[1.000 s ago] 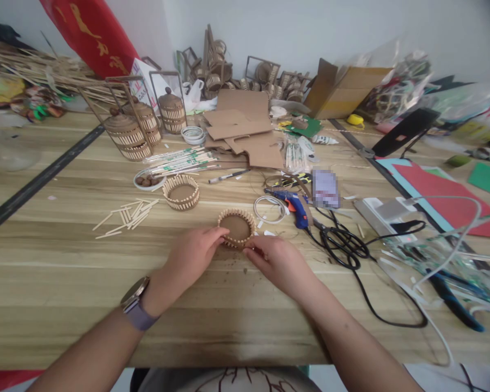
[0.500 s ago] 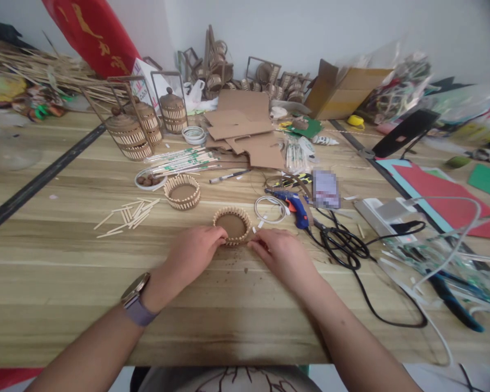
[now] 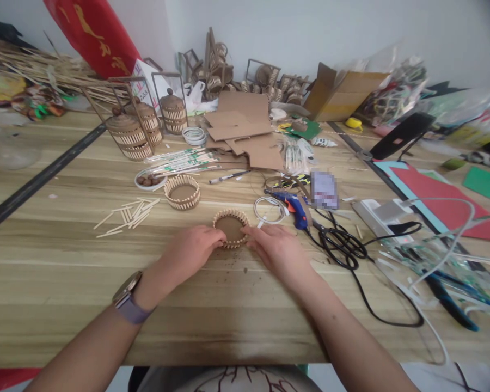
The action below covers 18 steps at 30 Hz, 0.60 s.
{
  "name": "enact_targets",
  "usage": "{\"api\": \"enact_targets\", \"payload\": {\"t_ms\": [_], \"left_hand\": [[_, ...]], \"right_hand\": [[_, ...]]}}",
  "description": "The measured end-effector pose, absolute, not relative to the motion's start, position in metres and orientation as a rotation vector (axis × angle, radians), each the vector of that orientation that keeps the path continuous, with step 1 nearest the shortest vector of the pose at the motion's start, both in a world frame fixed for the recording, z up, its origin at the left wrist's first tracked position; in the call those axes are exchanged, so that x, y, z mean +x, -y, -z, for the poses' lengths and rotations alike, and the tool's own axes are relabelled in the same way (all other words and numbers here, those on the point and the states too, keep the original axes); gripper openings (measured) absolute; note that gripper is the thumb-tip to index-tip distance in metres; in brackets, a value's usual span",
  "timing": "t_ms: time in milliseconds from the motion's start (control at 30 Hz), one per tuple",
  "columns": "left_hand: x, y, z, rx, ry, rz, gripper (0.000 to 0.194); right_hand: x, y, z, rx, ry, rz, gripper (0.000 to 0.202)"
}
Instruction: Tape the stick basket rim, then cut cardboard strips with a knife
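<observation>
A small round basket [image 3: 231,229] with a brown base and a rim of short wooden sticks stands on the table in front of me. My left hand [image 3: 198,247] pinches its left edge, fingers pressed together on the sticks. My right hand [image 3: 274,250] grips the right edge, with thumb and index finger at the rim. A second, similar basket [image 3: 182,193] stands just behind and to the left. Loose short sticks [image 3: 131,215] lie scattered left of the baskets.
A blue glue gun [image 3: 296,208] with a coiled black cable [image 3: 343,245] lies right of my right hand, beside a white ring [image 3: 269,210]. Further back are cardboard sheets [image 3: 240,125], wrapped sticks [image 3: 183,160] and finished lidded baskets [image 3: 128,133]. A power strip [image 3: 381,218] sits at right.
My right hand has moved left onto the basket's right edge and now grips it. My left hand stays at the left edge, its wrist shifted slightly left.
</observation>
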State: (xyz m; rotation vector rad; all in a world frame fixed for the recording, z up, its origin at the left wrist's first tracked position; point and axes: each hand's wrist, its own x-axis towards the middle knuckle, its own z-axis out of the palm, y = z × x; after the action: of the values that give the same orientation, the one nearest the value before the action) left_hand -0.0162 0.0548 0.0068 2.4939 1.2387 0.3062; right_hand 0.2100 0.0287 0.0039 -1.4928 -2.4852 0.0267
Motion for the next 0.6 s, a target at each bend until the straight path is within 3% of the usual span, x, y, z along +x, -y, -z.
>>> {"api": "enact_targets", "payload": {"t_ms": [267,600], "left_hand": [[-0.0237,-0.0575,-0.0019,2.560,-1.158,-0.378,0.023],[-0.0235,-0.0569,-0.0025,2.532,-1.218,-0.352,0.022]], "right_hand": [[0.2110,-0.0274,-0.0043,-1.385,2.555,0.025,0.009],[0.2124,-0.0269,-0.0036,-1.154,2.576,0.109,0.018]]}}
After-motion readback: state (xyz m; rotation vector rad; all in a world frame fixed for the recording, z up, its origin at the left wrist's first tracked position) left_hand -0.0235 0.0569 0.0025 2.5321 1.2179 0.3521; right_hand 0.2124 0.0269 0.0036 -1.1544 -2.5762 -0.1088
